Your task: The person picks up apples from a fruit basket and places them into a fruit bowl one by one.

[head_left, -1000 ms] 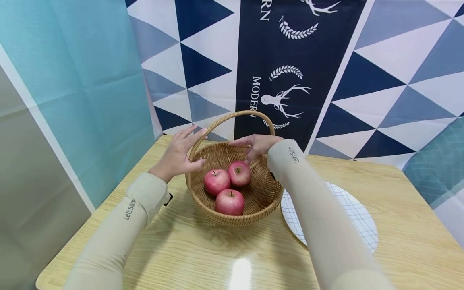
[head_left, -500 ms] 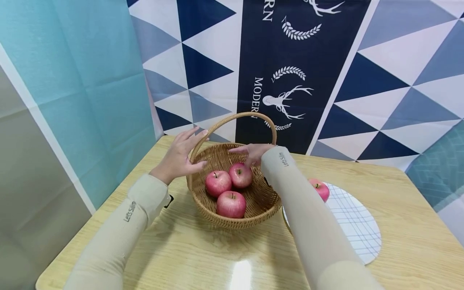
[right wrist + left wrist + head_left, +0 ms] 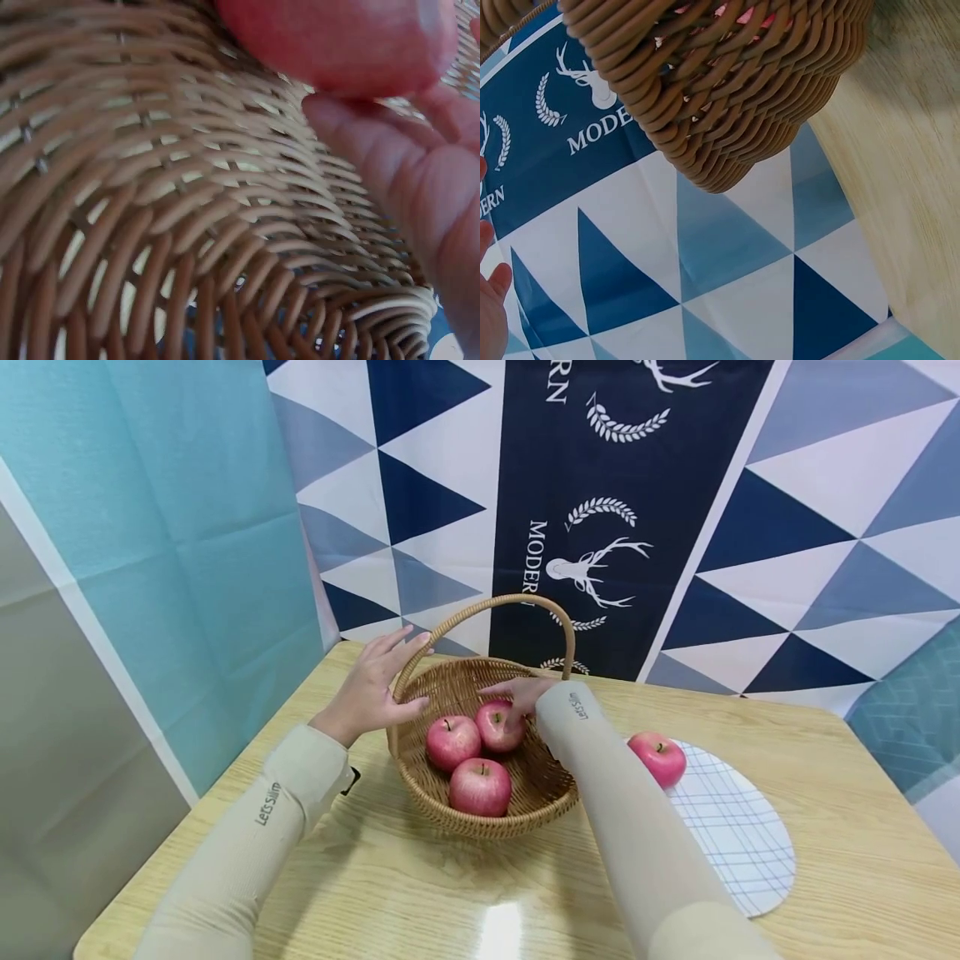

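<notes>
A wicker basket (image 3: 540, 818) with a tall arched handle stands on the table, holding three red apples. My right hand (image 3: 525, 693) reaches inside, its fingers and thumb spread about the rearmost apple (image 3: 495, 731); in the right wrist view the thumb lies against the underside of that apple (image 3: 352, 45). The front apple (image 3: 480, 787) and the left apple (image 3: 453, 743) lie beside it. My left hand (image 3: 367, 689) is spread at the handle's left side, fingertips close to it; contact cannot be told. In the left wrist view its fingers show only at the left edge.
To the right a round white plate (image 3: 738, 839) with blue grid lines lies on the wooden table (image 3: 390, 902), partly covered by my right sleeve. Another apple (image 3: 660, 758) rests on its far side. A patterned cloth (image 3: 442, 460) hangs behind the basket.
My right hand has sunk lower into the basket around the rear apple. The apple by the plate has come into sight from behind the right sleeve. My left hand has stayed put.
</notes>
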Action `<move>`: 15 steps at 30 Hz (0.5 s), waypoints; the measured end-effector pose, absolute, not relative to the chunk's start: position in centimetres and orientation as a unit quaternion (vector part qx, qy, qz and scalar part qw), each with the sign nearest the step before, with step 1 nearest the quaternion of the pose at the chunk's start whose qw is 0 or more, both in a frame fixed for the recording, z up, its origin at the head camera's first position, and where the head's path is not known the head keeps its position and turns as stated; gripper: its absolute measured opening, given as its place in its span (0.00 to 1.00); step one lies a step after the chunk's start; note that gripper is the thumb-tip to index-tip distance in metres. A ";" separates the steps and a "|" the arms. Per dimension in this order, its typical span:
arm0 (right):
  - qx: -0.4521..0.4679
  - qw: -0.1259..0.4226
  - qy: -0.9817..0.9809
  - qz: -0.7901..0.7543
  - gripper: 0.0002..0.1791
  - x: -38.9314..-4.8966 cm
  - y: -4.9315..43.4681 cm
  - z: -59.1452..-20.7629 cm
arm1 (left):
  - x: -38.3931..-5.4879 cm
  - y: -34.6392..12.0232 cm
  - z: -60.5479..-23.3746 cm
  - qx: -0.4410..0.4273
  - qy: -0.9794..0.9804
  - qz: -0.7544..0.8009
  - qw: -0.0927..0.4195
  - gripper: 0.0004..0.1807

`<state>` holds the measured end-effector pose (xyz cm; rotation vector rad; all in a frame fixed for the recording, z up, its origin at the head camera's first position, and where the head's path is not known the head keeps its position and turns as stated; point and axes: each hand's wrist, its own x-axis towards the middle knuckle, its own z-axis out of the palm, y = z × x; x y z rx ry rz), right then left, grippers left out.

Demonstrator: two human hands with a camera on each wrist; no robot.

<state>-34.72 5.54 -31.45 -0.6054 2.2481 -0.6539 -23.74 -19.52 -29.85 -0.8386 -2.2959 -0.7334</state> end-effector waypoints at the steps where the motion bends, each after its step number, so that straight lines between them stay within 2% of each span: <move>1: -0.239 0.354 0.868 -0.252 0.45 -34.6 5.6 -31.4 | -23.7 -19.5 -29.9 -0.315 -0.860 -0.275 0.291 0.41; 10: -0.258 0.348 0.876 -0.212 0.47 -33.9 5.6 -31.8 | -23.8 -19.0 -29.6 -0.324 -0.861 -0.271 0.284 0.41; 15: -0.273 0.317 0.892 -0.171 0.50 -34.1 5.6 -32.7 | -23.7 -18.5 -29.5 -0.342 -0.853 -0.266 0.290 0.40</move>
